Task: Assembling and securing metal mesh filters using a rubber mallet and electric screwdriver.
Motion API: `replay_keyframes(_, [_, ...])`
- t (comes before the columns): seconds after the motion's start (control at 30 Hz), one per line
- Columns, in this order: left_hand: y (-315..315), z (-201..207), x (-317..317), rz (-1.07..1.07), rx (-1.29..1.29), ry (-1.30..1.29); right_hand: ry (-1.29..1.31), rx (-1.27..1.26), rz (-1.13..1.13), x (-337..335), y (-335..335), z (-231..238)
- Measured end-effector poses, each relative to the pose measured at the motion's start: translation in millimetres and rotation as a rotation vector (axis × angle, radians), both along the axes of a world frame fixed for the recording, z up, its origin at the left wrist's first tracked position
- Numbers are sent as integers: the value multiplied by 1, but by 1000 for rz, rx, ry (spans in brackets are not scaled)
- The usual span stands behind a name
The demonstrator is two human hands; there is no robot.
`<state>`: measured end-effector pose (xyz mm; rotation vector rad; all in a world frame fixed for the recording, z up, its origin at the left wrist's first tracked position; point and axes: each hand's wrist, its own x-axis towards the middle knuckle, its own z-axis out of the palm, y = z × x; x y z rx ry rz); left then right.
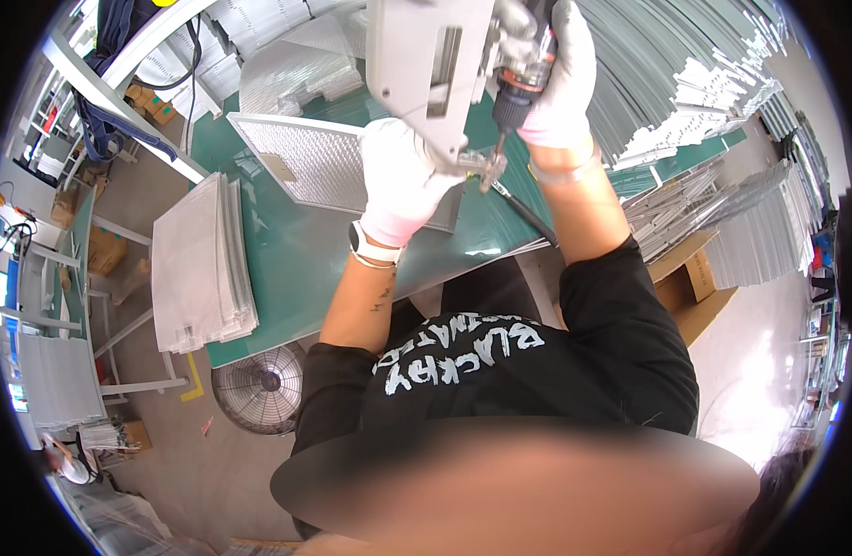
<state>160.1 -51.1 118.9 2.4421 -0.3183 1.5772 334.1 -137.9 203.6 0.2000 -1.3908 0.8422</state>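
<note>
My right hand (565,83), in a white glove, is wrapped around a power screwdriver (511,109) with a black chuck and an orange-red ring. Its bit points down beside a small metal fitting (486,169) at the lower end of a light grey slotted plate (417,56). Also gloved, my left hand (403,171) grips the plate's lower left edge; the fingertips are partly hidden. Behind that hand, a framed mesh panel (301,157) leans at an angle over the green table (287,306). A black-handled tool (528,213) lies near the table's front edge.
White panels (196,269) stand stacked at the table's left. Long grey strips (667,74) are piled at the far right, with clear plastic wrap (301,79) at the back. A round floor fan (264,385) is below left. An open cardboard box (695,287) sits right of me.
</note>
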Motion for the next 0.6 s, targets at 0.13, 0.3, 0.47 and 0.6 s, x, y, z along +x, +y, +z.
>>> replay_keyframes(0.13, [7, -1, -14, 40, 28, 46, 430, -467, -520, -40, -26, 41])
replay_keyframes(0.3, [2, 2, -9, 1, -33, 28, 400, -455, -488, -33, -27, 34])
replay_keyframes(0.47, [1, 6, -6, -55, -67, 27, 484, -540, -565, -47, -27, 37])
replay_keyframes(0.6, [0, 7, -10, -35, -61, 60, 465, -361, -511, -23, -30, 47])
